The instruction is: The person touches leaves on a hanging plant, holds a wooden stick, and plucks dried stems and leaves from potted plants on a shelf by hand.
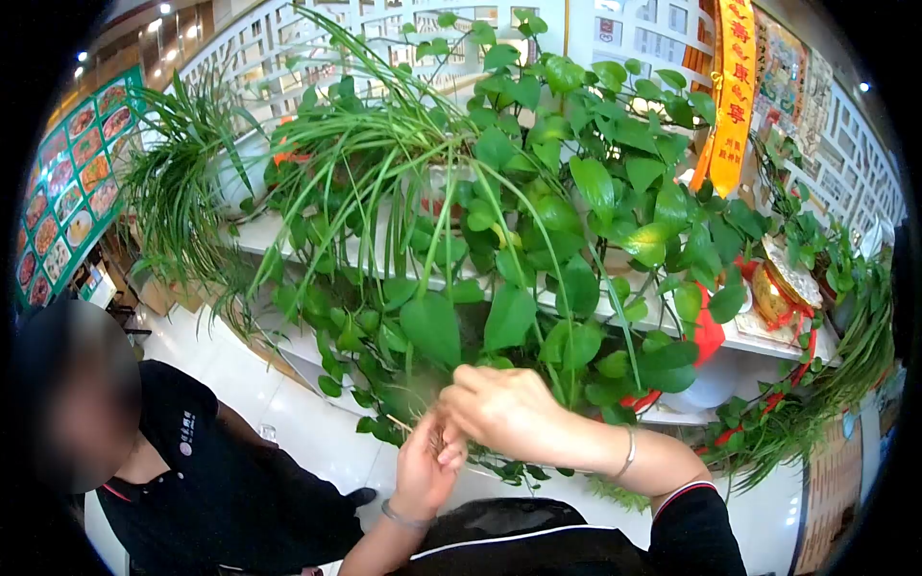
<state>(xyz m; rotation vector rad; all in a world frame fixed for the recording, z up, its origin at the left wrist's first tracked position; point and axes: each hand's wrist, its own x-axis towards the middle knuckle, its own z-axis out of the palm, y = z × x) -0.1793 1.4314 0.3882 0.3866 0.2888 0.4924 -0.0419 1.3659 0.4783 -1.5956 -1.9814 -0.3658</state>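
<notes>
My left hand is closed around a small bunch of thin, brown, dry-looking plant strands, their ends sticking out to the left. My right hand is pinched shut directly above it, touching or nearly touching the left fingers; what lies between its fingertips is hidden. Just behind both hands hang broad green pothos leaves on trailing vines. Long narrow blades of a spider plant arch down over them from the shelf.
The plants stand on a white shelf with a white lattice behind. A golden ornament with red ribbon sits at right, below an orange banner. A person in a black shirt stands close on the left. White floor tiles show below.
</notes>
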